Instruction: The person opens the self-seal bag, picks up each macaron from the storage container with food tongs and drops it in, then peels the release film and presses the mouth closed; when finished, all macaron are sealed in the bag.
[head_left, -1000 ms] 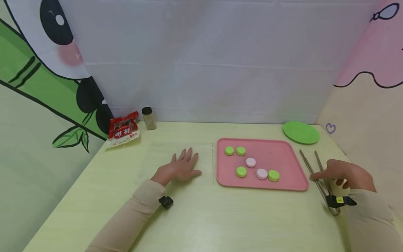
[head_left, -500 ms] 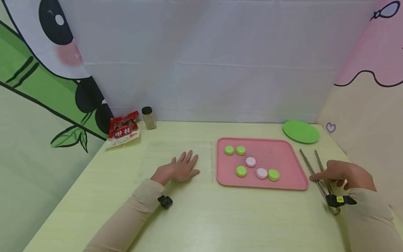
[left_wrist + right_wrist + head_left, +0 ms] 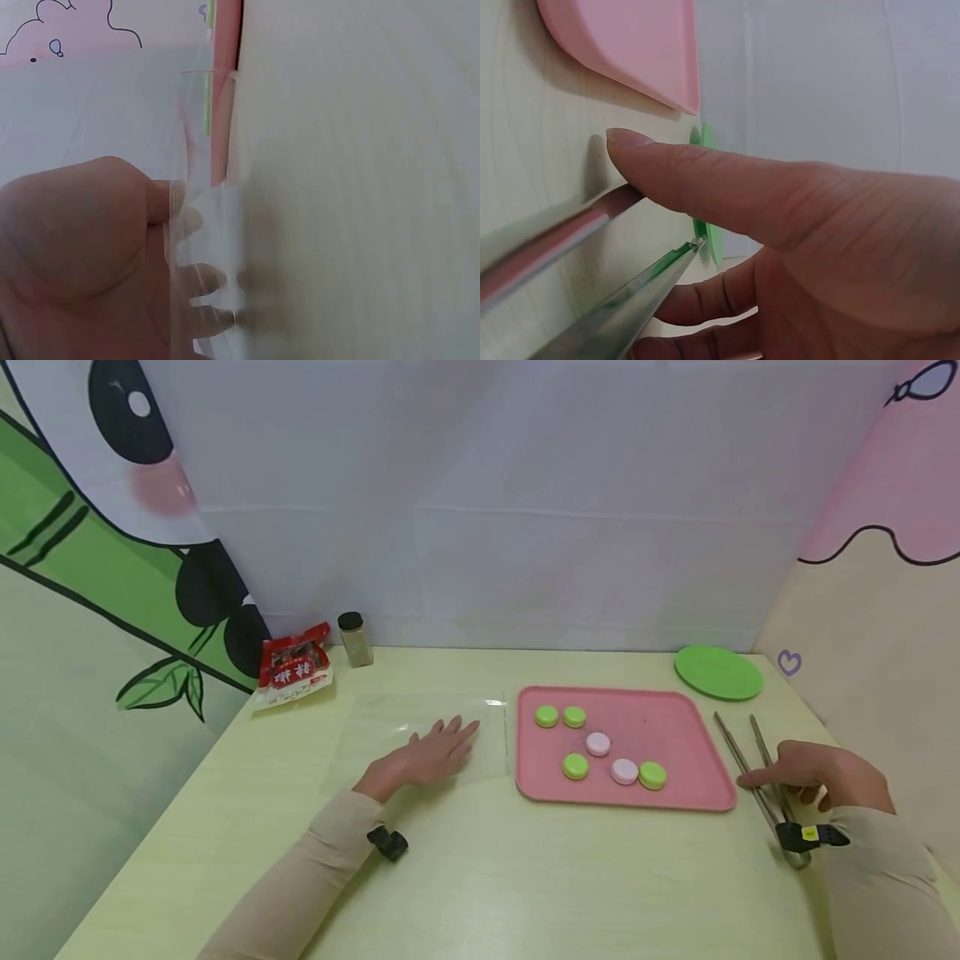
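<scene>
Table, tongs in right grip, clear sheet seemingly under left grip

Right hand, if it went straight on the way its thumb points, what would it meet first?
The right hand, holding the metal tongs, would likely meet the pink tray first, at its right edge. Depth is unclear, so it might pass just above.

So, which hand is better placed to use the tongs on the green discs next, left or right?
Right, most likely. The right hand holds the metal tongs beside the pink tray; the left hand is past the tray's opposite edge, at a clear plastic sheet.
</scene>
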